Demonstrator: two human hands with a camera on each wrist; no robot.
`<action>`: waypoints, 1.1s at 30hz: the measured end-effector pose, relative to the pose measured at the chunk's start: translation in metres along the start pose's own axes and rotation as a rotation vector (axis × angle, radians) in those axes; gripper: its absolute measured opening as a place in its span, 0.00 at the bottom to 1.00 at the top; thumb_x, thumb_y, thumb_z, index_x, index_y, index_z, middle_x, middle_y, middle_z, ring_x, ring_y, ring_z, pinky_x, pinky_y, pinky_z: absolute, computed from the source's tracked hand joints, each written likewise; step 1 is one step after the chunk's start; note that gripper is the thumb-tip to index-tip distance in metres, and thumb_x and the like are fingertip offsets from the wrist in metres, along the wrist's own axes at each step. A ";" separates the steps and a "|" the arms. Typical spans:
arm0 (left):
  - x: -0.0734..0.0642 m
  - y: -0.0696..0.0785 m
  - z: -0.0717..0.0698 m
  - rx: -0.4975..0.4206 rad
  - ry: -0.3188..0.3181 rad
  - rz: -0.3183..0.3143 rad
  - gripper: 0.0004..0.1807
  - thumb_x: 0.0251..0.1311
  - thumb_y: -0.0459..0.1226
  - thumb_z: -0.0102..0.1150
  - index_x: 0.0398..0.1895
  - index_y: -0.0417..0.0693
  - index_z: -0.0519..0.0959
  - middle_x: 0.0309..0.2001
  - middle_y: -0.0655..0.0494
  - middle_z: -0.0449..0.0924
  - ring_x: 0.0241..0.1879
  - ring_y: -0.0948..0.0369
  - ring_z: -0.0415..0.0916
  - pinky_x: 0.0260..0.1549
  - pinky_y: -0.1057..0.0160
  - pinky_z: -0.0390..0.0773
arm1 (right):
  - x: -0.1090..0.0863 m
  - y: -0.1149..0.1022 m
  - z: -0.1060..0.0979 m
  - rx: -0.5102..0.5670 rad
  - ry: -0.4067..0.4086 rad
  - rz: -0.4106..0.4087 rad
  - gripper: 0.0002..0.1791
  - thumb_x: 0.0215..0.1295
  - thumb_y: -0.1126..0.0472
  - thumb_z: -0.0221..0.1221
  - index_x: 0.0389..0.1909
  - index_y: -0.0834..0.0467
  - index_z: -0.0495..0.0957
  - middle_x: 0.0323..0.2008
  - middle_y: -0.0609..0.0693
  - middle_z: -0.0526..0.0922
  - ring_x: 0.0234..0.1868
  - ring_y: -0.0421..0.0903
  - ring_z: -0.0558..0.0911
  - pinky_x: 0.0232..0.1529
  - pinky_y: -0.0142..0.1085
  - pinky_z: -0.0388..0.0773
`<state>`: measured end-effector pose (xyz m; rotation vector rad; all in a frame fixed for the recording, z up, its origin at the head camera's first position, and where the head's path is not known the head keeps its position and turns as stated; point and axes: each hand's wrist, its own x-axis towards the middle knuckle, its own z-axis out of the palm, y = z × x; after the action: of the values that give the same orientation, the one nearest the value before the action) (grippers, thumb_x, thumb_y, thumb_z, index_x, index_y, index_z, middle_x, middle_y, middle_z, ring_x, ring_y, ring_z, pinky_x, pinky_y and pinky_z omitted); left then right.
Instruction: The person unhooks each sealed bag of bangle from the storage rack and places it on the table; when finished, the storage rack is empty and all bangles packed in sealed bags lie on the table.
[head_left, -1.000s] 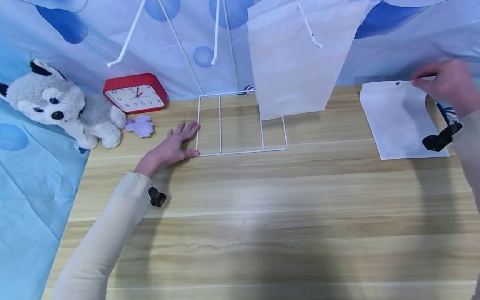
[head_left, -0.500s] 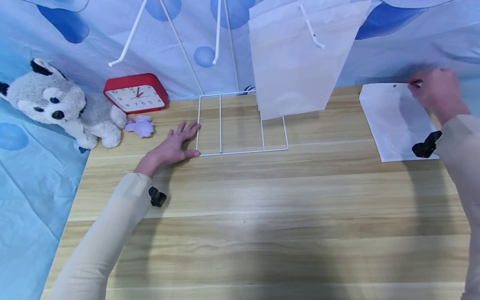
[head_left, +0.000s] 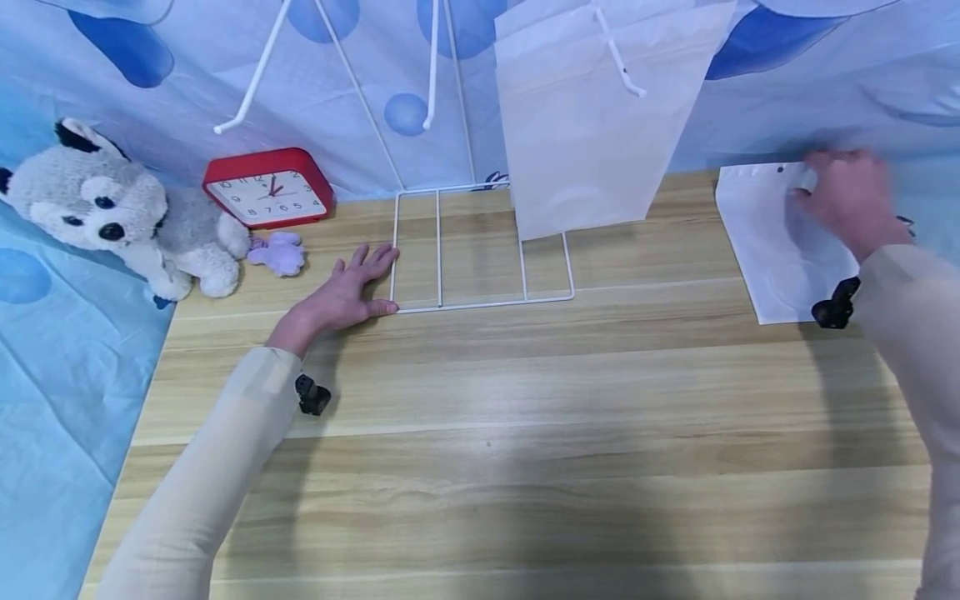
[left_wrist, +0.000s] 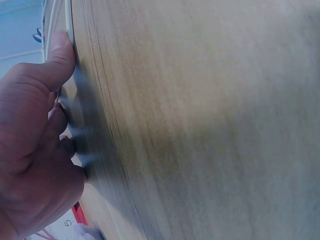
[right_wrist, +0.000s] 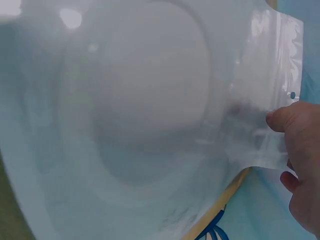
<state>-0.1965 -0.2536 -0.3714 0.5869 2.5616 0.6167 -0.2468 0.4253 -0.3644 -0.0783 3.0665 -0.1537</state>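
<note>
Left hand [head_left: 341, 293] lies spread, ungripping, against the base edge of the wire rack [head_left: 480, 305]; right hand [head_left: 851, 198] pinches the plastic bag [head_left: 761, 242] by its top edge; wide surface [head_left: 480, 433] in front.

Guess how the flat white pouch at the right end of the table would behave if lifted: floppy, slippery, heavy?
The white pouch would probably sag or bend, since it looks thin and film-like. It may feel slick: its top strip shines in the right wrist view. It's likely light, lying so flat, though I can't tell what makes the round shape.
</note>
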 end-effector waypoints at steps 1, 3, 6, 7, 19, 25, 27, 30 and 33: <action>0.000 0.000 0.000 -0.001 0.002 0.003 0.48 0.66 0.43 0.64 0.81 0.47 0.47 0.80 0.47 0.38 0.77 0.43 0.24 0.70 0.37 0.27 | 0.000 0.001 0.001 0.000 -0.016 0.008 0.25 0.70 0.60 0.54 0.56 0.76 0.63 0.55 0.81 0.68 0.56 0.83 0.60 0.56 0.73 0.57; 0.001 -0.001 0.000 -0.004 0.005 0.010 0.47 0.66 0.43 0.65 0.81 0.45 0.47 0.80 0.45 0.38 0.77 0.43 0.24 0.70 0.37 0.27 | -0.001 0.002 0.003 0.001 -0.043 0.023 0.28 0.71 0.57 0.52 0.59 0.77 0.60 0.63 0.80 0.62 0.62 0.83 0.56 0.59 0.73 0.53; 0.000 -0.002 0.000 -0.012 0.007 0.017 0.47 0.66 0.42 0.65 0.80 0.44 0.47 0.80 0.44 0.38 0.77 0.42 0.24 0.69 0.36 0.27 | -0.001 0.002 0.002 -0.015 -0.076 0.035 0.33 0.73 0.53 0.48 0.63 0.78 0.55 0.68 0.80 0.52 0.66 0.82 0.50 0.61 0.74 0.49; 0.000 -0.002 0.000 -0.014 0.008 0.018 0.47 0.66 0.42 0.65 0.80 0.44 0.47 0.80 0.44 0.38 0.77 0.42 0.24 0.69 0.36 0.27 | -0.001 0.002 0.002 -0.022 -0.070 0.029 0.33 0.73 0.53 0.47 0.62 0.79 0.55 0.68 0.80 0.52 0.66 0.82 0.51 0.61 0.74 0.50; -0.002 -0.002 -0.001 -0.032 0.001 0.020 0.47 0.67 0.44 0.64 0.81 0.46 0.47 0.80 0.46 0.38 0.77 0.43 0.24 0.70 0.38 0.26 | -0.031 -0.033 -0.008 0.141 -0.025 0.038 0.34 0.75 0.51 0.46 0.63 0.79 0.65 0.41 0.77 0.78 0.49 0.77 0.72 0.51 0.68 0.66; -0.005 0.001 0.000 -0.020 0.003 0.018 0.47 0.67 0.43 0.63 0.81 0.45 0.47 0.80 0.44 0.38 0.76 0.41 0.24 0.69 0.37 0.26 | -0.056 -0.078 -0.037 0.399 0.199 -0.097 0.24 0.74 0.56 0.53 0.59 0.70 0.76 0.48 0.65 0.84 0.40 0.36 0.84 0.34 0.24 0.70; -0.005 0.001 -0.001 -0.017 0.002 0.020 0.47 0.67 0.43 0.63 0.81 0.45 0.47 0.80 0.44 0.38 0.76 0.41 0.24 0.69 0.37 0.26 | -0.062 -0.091 -0.047 0.519 0.213 -0.126 0.22 0.74 0.57 0.55 0.60 0.68 0.76 0.43 0.51 0.87 0.34 0.23 0.78 0.32 0.18 0.67; -0.002 0.000 -0.001 -0.018 0.001 0.024 0.47 0.67 0.44 0.63 0.81 0.46 0.47 0.80 0.45 0.38 0.76 0.41 0.24 0.69 0.37 0.26 | -0.069 -0.107 -0.063 0.746 0.215 -0.173 0.19 0.73 0.61 0.56 0.60 0.67 0.76 0.40 0.36 0.84 0.33 0.24 0.81 0.34 0.18 0.75; -0.004 -0.001 0.000 -0.018 0.000 0.019 0.47 0.67 0.44 0.63 0.81 0.47 0.47 0.80 0.46 0.38 0.77 0.42 0.24 0.69 0.37 0.26 | -0.073 -0.122 -0.076 0.952 0.213 -0.254 0.15 0.71 0.68 0.57 0.57 0.64 0.78 0.42 0.37 0.86 0.35 0.32 0.85 0.36 0.22 0.79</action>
<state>-0.1937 -0.2569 -0.3706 0.6056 2.5501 0.6459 -0.1741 0.3153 -0.2718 -0.4017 2.7918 -1.6591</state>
